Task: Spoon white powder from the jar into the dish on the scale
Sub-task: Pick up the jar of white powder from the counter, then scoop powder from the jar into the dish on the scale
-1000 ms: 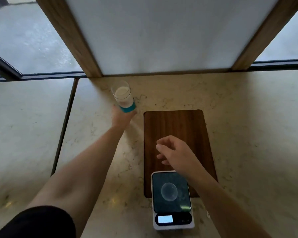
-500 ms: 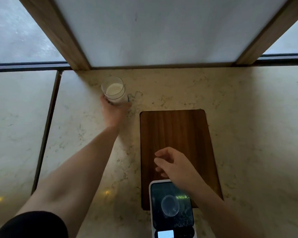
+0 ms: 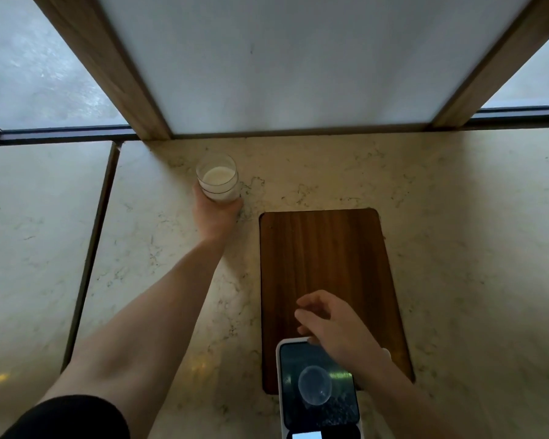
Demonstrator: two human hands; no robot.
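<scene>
Left grip (image 3: 215,213) grasping jar (image 3: 217,179) | right grip (image 3: 333,324) loosely curled, empty | marble counter (image 3: 457,217) | wooden board (image 3: 324,264)

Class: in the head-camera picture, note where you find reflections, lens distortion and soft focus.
Head view: the scale platform mirrors its surroundings around the clear dish; small warm glints dot the counter at lower left; the wide lens splays the wooden window posts outward; the right hand looks slightly soft.

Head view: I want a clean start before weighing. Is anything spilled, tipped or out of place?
No spill shows. The jar stands upright in the left hand, the dish sits empty on the scale. One oddity: no spoon is visible; the right hand looks empty.
</scene>
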